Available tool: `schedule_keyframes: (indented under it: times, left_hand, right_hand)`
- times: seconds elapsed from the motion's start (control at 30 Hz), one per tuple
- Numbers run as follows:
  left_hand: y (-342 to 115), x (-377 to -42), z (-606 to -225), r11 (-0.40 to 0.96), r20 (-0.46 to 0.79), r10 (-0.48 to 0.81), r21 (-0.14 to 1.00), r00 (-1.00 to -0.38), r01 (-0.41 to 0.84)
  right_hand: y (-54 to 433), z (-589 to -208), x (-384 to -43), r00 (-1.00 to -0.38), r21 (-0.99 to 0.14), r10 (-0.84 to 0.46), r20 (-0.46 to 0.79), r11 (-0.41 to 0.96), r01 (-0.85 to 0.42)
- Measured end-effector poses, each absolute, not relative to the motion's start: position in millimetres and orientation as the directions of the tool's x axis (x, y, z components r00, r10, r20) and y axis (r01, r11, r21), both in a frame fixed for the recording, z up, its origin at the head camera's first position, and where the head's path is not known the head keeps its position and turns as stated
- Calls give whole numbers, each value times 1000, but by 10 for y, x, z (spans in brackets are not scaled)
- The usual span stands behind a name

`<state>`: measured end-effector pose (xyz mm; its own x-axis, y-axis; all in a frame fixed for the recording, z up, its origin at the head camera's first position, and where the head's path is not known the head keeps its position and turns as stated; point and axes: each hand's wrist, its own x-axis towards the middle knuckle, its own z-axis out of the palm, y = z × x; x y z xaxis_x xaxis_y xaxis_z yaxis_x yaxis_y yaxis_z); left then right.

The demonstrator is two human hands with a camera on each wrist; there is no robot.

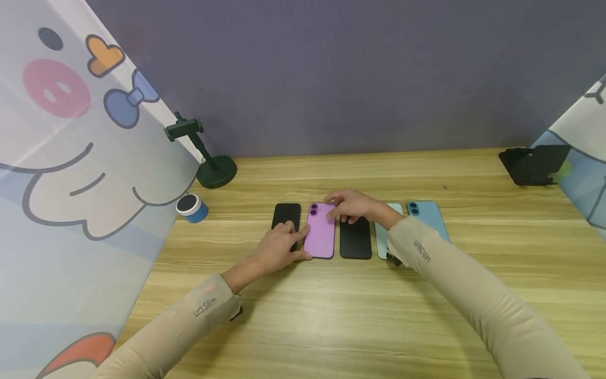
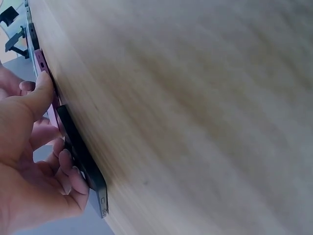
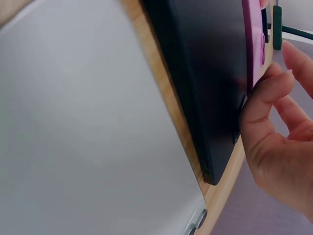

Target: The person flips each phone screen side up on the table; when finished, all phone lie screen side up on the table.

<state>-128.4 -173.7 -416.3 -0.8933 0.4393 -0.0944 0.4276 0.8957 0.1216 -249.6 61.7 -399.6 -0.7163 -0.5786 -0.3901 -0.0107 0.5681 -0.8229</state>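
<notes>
A purple smartphone (image 1: 319, 237) lies back up, its two camera lenses at the upper left. My left hand (image 1: 276, 247) holds its lower left edge with thumb and index finger. The other left fingers curl over a black smartphone (image 1: 286, 211) beside it, as the left wrist view also shows. My right hand (image 1: 355, 205) grips the purple phone's upper right corner, thumb on the side edge and index finger by the top. Below the right fingers lies a second black smartphone (image 1: 355, 242), seen close up in the right wrist view.
Right of these, under my right forearm, are a pale mint phone (image 1: 381, 242) and a blue phone (image 1: 431, 216). A dark green phone stand (image 1: 215, 171) and a blue-and-white jar (image 1: 193, 209) stand at left. A black stand (image 1: 535, 163) sits at the far right.
</notes>
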Motion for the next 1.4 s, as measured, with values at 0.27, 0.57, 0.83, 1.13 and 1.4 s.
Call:
schedule_keyframes:
  times: [0.27, 0.57, 0.83, 1.13, 1.4]
  left_hand:
    - [-1743, -1292, -4160, 896, -111, 437, 136, -893, 422]
    - [-1762, -1290, -4144, 888, -128, 449, 168, -884, 427]
    - [-1771, -1280, -4125, 884, -137, 457, 177, -879, 432]
    - [-1779, -1281, -4138, 879, -116, 468, 163, -876, 448]
    - [-1784, -1293, -4145, 882, -126, 463, 168, -877, 441]
  right_hand:
    - [607, -4024, -2549, -704, -828, -579, -412, 560, 24]
    - [593, -4028, -2583, -699, -830, -578, -420, 556, 39]
    - [599, -4043, -2599, -695, -841, -589, -413, 540, 42]
    - [596, -4066, -2570, -696, -867, -600, -395, 495, 65]
    - [591, -4081, -2548, -705, -869, -600, -378, 493, 47]
